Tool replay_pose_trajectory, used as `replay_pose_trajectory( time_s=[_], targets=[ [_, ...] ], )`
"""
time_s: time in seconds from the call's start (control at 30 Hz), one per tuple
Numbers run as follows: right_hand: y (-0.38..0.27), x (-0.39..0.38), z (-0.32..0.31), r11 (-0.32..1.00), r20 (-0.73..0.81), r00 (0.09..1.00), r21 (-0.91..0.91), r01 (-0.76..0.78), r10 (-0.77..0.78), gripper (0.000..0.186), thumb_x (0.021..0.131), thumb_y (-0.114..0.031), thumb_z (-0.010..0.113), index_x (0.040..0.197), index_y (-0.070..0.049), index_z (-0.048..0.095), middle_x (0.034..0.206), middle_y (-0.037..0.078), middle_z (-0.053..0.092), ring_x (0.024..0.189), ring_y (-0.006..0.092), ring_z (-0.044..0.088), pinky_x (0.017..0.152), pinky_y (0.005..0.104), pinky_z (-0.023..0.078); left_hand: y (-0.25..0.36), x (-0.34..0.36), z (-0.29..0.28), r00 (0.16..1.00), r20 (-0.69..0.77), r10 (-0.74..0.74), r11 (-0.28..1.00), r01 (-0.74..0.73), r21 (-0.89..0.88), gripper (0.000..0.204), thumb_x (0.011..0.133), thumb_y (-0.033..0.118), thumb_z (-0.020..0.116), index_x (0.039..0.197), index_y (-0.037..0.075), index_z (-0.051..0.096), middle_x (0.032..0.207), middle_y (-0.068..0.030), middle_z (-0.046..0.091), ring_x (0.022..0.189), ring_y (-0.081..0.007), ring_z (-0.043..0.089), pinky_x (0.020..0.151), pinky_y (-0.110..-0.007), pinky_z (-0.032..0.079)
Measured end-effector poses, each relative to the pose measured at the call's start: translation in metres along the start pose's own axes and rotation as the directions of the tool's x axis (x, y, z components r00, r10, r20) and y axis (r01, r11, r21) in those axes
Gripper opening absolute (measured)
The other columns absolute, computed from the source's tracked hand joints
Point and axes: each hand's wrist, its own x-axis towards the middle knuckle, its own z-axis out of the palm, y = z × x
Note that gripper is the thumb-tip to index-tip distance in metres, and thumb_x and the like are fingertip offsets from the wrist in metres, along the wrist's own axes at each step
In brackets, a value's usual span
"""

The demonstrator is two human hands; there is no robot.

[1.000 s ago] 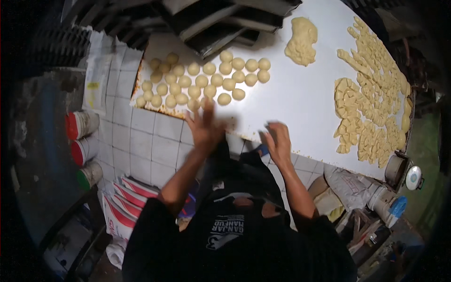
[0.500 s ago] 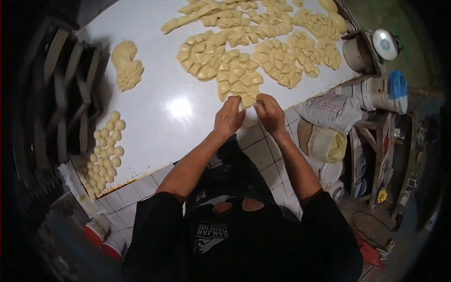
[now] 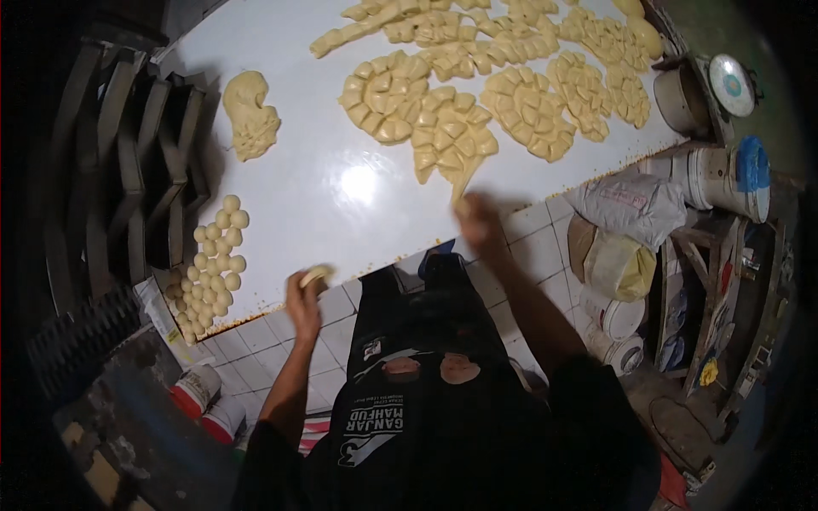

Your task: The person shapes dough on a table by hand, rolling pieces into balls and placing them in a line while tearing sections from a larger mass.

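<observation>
Cut slabs of pale yellow dough point(image 3: 452, 128) lie across the white tabletop. From the nearest slab a stretched strip of dough point(image 3: 461, 180) runs down to my right hand point(image 3: 480, 228), which is closed on its end and blurred by motion. At the table's front edge my left hand point(image 3: 303, 305) grips a small dough piece point(image 3: 317, 274), its fingers curled round one side. To the left of that hand, small round dough balls point(image 3: 213, 264) sit in a cluster at the table corner. A smooth uncut dough lump point(image 3: 251, 117) rests farther back on the left.
Dark metal trays point(image 3: 119, 153) stand stacked along the table's left side. A metal pot point(image 3: 680, 102) and a round-dialled scale point(image 3: 731, 85) are at the right end. Sacks point(image 3: 630, 209), buckets point(image 3: 618, 315) and a wooden shelf point(image 3: 694, 264) line the floor on the right.
My hands have moved apart. The left went toward the front-left edge with a piece of dough; the right came nearer and slightly right, drawing the slab's end into a strip. The view has shifted slightly.
</observation>
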Motion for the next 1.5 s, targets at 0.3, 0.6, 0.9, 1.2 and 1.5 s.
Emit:
replay_pose_trajectory(
  time_s=[0.3,0.6,0.9,1.2,1.5],
  targets=[
    [-0.164,0.088,0.11,0.844,0.178,0.831,-0.004,0.537,-0.528,0.042,0.087,-0.043,0.081,0.092,-0.006,0.063,0.095,0.016,0.061,0.09,0.0353,0.06,0.079,0.0479,0.046,-0.022,0.128,-0.011,0.786,0.062,0.615,0.613,-0.526,0.59,0.039,0.086,0.032,0.084,0.107,0.004,0.066,0.112,-0.0181,0.067,0.106,-0.0417,0.061,0.095,-0.055,0.046],
    [-0.173,0.071,0.106,0.912,0.248,0.888,-0.037,0.407,-0.387,0.035,0.085,-0.031,0.086,0.095,-0.008,0.062,0.102,0.015,0.06,0.1,0.0363,0.056,0.085,0.0502,0.043,-0.06,0.121,-0.091,0.635,0.326,0.7,0.446,-0.746,0.494,0.022,0.084,0.018,0.084,0.093,0.009,0.066,0.088,-0.0092,0.061,0.087,-0.0317,0.061,0.08,-0.047,0.048],
    [-0.162,0.051,0.106,0.936,0.373,0.862,0.053,0.349,-0.343,0.032,0.081,-0.025,0.089,0.094,-0.01,0.064,0.1,0.01,0.063,0.1,0.0321,0.059,0.091,0.0489,0.045,-0.08,0.095,-0.082,0.686,0.309,0.659,0.552,-0.72,0.42,0.022,0.09,0.024,0.085,0.099,0.012,0.069,0.107,-0.0084,0.067,0.102,-0.0299,0.062,0.09,-0.046,0.049],
    [-0.179,0.063,0.103,0.99,0.694,0.707,0.075,0.118,-0.137,0.016,0.096,-0.018,0.071,0.095,-0.003,0.066,0.098,0.018,0.065,0.099,0.0392,0.06,0.093,0.0509,0.046,-0.073,0.052,-0.059,0.78,0.166,0.604,0.671,-0.609,0.423,0.034,0.088,0.014,0.081,0.117,0.011,0.063,0.116,-0.0118,0.063,0.114,-0.0372,0.06,0.098,-0.052,0.045],
    [-0.284,0.238,0.216,0.94,0.214,0.919,0.159,0.302,-0.331,0.023,0.101,-0.017,0.069,0.118,-0.002,0.063,0.119,0.022,0.067,0.117,0.0407,0.063,0.096,0.0495,0.054,-0.077,0.06,-0.072,0.912,0.28,0.3,0.892,-0.373,0.257,0.03,0.094,0.013,0.076,0.123,0.008,0.073,0.128,-0.0151,0.068,0.122,-0.0393,0.063,0.107,-0.051,0.052]
  ],
)
